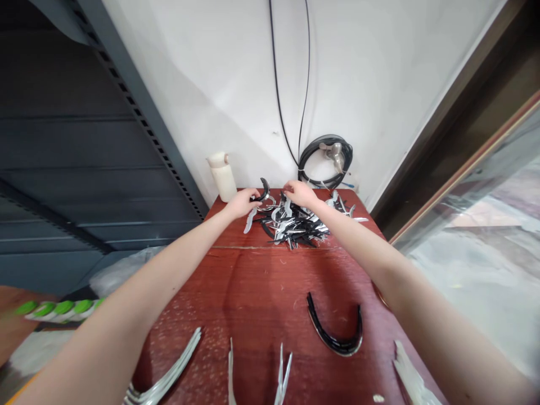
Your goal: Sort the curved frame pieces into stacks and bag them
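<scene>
A loose pile of thin curved strips, some black and some silvery white, lies toward the far end of the reddish-brown table. At the pile's left edge my left hand is closed on a black curved strip, whose free end points up. My right hand reaches over the back of the pile with its fingers bent together. A pale strip is just below those fingertips; whether they grip it is too small to tell.
Nearer me lie a black U-shaped bundle and pale curved strips. A cream bottle stands at the back left. Coiled black cable rests against the wall. Metal shelving borders the left, a dark frame the right.
</scene>
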### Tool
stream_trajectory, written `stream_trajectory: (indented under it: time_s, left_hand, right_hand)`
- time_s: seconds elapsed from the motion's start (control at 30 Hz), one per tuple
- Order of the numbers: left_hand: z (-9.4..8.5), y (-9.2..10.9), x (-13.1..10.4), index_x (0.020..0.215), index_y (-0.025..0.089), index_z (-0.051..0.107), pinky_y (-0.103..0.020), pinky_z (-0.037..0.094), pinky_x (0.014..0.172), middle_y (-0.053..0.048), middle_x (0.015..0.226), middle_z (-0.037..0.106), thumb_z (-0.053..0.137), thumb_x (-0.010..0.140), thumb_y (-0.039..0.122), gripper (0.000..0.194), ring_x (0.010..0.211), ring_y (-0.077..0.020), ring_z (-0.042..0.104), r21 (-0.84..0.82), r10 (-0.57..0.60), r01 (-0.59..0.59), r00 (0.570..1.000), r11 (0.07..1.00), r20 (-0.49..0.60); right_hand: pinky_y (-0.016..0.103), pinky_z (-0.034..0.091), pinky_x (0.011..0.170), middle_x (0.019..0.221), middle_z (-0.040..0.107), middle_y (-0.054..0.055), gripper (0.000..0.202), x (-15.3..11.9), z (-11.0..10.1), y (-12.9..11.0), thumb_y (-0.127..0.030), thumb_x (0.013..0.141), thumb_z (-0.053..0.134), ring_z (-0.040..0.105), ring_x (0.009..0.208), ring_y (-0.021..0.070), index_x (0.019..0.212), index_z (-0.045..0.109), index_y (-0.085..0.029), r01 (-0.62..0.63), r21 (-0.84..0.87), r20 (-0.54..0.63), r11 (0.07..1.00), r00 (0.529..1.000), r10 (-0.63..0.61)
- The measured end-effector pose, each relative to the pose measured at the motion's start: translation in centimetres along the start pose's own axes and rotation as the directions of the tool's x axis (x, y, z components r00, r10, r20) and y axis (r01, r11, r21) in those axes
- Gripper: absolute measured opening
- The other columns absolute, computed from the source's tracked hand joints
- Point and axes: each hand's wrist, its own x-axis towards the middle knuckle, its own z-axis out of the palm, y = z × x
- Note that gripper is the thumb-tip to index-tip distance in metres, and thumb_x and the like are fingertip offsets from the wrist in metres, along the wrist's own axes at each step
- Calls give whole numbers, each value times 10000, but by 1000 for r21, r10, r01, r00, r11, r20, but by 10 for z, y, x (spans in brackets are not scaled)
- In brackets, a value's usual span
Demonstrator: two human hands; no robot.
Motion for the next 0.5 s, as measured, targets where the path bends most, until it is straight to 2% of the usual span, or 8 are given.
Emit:
stream_trajectory:
  time_s: [0.17, 0.23, 0.33, 0.5]
  left_hand:
    - [-16, -10, -5, 925, 198, 586, -311, 460, 854, -41, 991, 691, 622, 819, 334, 176, 933, -208, 633, -25, -49, 50, 999, 998, 17]
    - [-16, -10, -9, 905, 199, 580, -309, 458, 847, -36, 973, 692, 629, 809, 329, 169, 916, -207, 633, -13, -61, 62, 997, 998, 40]
    - [-13, -8, -14, 899, 205, 577, -304, 456, 832, -28, 953, 694, 633, 802, 316, 158, 904, -205, 633, 15, -79, 78, 994, 997, 74]
    - [-11, -4, -17, 914, 206, 580, -299, 448, 790, -34, 938, 696, 619, 824, 309, 142, 890, -211, 634, 75, -113, 106, 990, 991, 89]
  right_hand:
    - [328, 422, 931, 1137, 712, 89, 264, 8, 10, -24, -339, 942, 516, 612, 1084, 251, 1060, 710, -203, -6, -25, 49, 1000, 999, 7]
    - [389, 391, 978, 1146, 705, 132, 301, 10, 16, -36, -398, 929, 540, 579, 1139, 305, 1015, 731, -182, -34, -57, 73, 998, 997, 38]
    - [456, 351, 1012, 1188, 677, 212, 362, 14, 21, -51, -406, 903, 571, 526, 1204, 372, 1045, 732, -114, -110, -114, 105, 987, 987, 122]
    - [489, 304, 1046, 1177, 684, 223, 445, 25, 18, -61, -441, 834, 643, 515, 1223, 390, 1098, 729, -93, -198, -168, 162, 966, 961, 225]
